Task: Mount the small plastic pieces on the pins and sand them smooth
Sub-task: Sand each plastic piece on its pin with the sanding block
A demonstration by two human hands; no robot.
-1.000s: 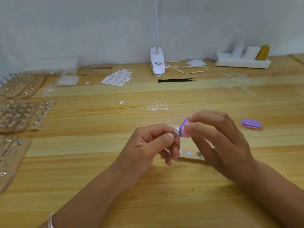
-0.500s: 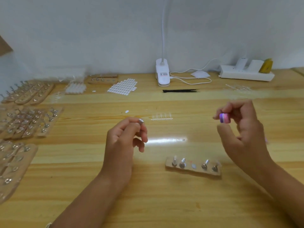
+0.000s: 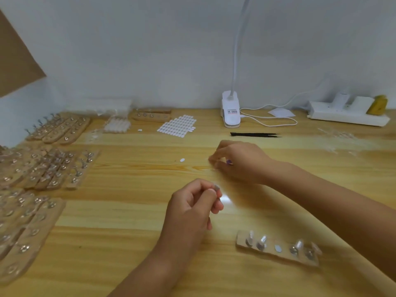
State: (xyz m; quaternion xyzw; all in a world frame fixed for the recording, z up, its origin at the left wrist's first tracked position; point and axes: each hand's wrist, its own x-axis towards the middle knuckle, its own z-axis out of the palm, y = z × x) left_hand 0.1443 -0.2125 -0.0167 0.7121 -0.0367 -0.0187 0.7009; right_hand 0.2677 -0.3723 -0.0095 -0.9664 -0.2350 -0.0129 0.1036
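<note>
My left hand [image 3: 192, 206] is raised over the middle of the table and pinches a small metal-headed pin [image 3: 216, 187] between thumb and forefinger. Farther back, my right hand [image 3: 240, 161] is low on the table with its fingers curled. A bit of the purple sanding block [image 3: 229, 162] shows in its grip. Its fingertips touch the table where a clear strip of plastic pieces lay; the strip is blurred and mostly hidden. Near the front right lies a wooden holder [image 3: 304, 261] with several pins standing in it and one bare slot [image 3: 278, 248].
Many wooden holders with pins [image 3: 49, 168] cover the left side. At the back are a sheet of white oval pieces [image 3: 177, 126], a clip lamp base [image 3: 230, 112], black tweezers [image 3: 255, 135] and a power strip [image 3: 347, 114]. A loose white piece [image 3: 182, 160] lies mid-table.
My right hand has swung left and down from the right side to the table with the sanding block. My left hand still holds the pin, and the view has shifted.
</note>
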